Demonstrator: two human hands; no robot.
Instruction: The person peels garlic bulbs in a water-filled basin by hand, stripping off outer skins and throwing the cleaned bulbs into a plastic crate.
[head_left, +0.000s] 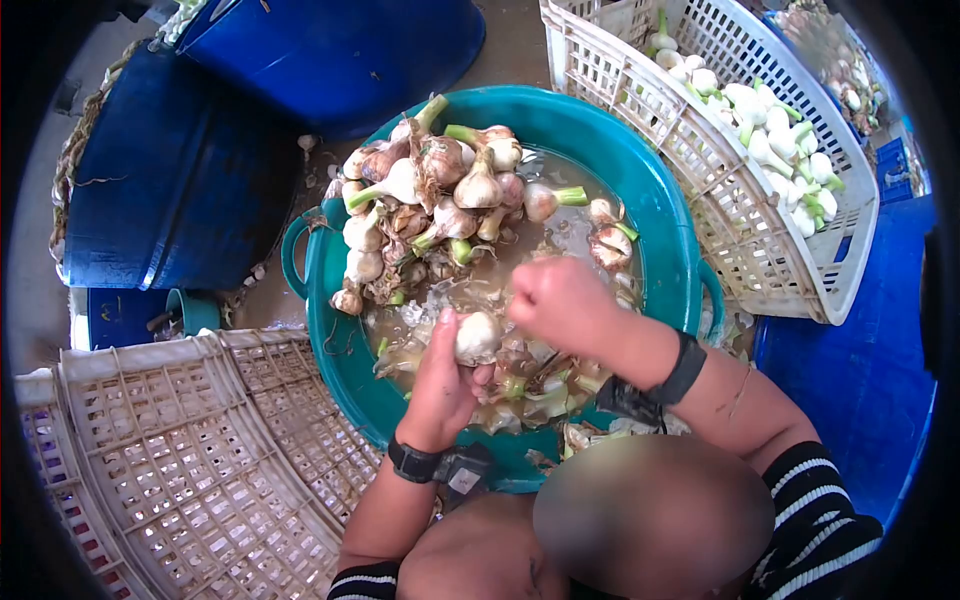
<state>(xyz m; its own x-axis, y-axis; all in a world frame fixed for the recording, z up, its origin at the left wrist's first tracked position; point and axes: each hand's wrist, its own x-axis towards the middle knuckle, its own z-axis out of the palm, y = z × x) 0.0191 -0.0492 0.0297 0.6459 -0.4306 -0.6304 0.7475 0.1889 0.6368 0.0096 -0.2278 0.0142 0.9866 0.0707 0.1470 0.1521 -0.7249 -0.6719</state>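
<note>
My left hand (445, 385) is closed round a peeled-looking white garlic bulb (478, 338), held low over the tub with the thumb along its side. Just right of the bulb is my right hand (560, 302), curled into a fist; whatever its fingers may hold is hidden. Both hands are above a round green tub (668, 225) of murky water (575, 245) with loose garlic skins (530, 400) in it. Unpeeled garlic bulbs (440, 190) with short green stems are heaped at the tub's far left side.
A white plastic crate (690, 170) holding clean white garlic (770, 130) stands at the far right. An openwork crate (170, 430) sits at the near left. Large blue tubs (180, 180) flank the far left, and another blue container (850, 360) is at right.
</note>
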